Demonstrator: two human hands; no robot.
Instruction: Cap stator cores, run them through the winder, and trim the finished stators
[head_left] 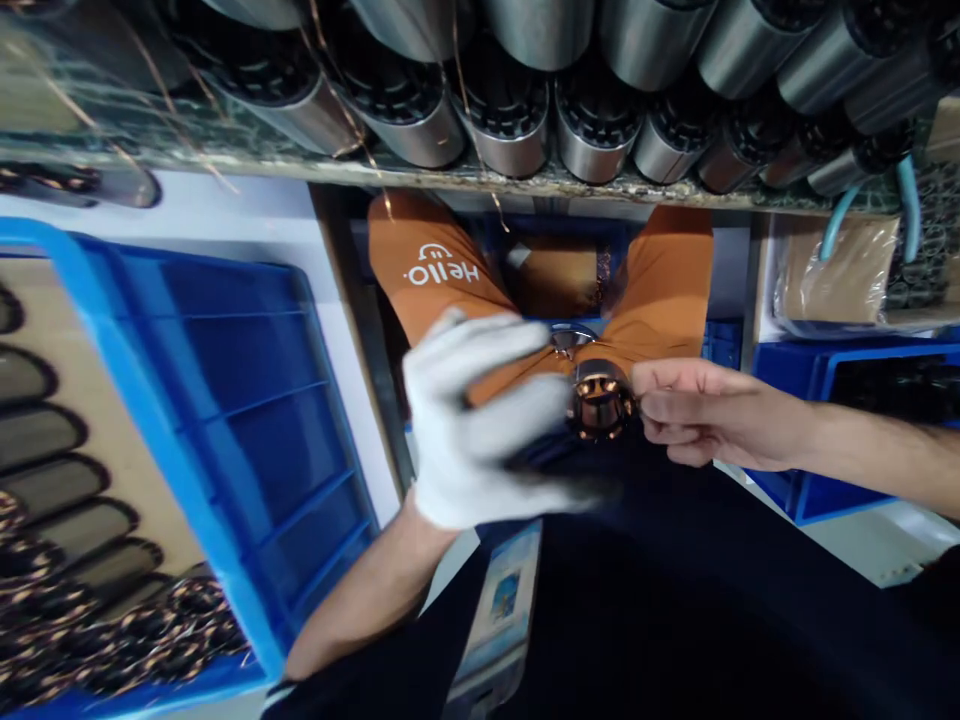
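Observation:
A motor stator (600, 405) with copper windings inside a dark metal shell is held over my lap, its open end facing me. My right hand (694, 410), bare, pinches the right edge of the stator between thumb and fingers. My left hand (480, 420) wears a white glove and is blurred by motion. Its fingers are spread to the left of the stator, the tips close to it; whether they touch it I cannot tell. Just beyond the stator, a shiny round metal piece (571, 338) shows between my orange-trousered legs.
Along the bench edge (555, 190) ahead stand rows of metal cylinders (510, 130) with black slotted ends; loose copper wires hang over. A blue crate (247, 400) with wound stators is at left. Teal-handled pliers (909, 210) lie at right, above another blue bin (810, 440).

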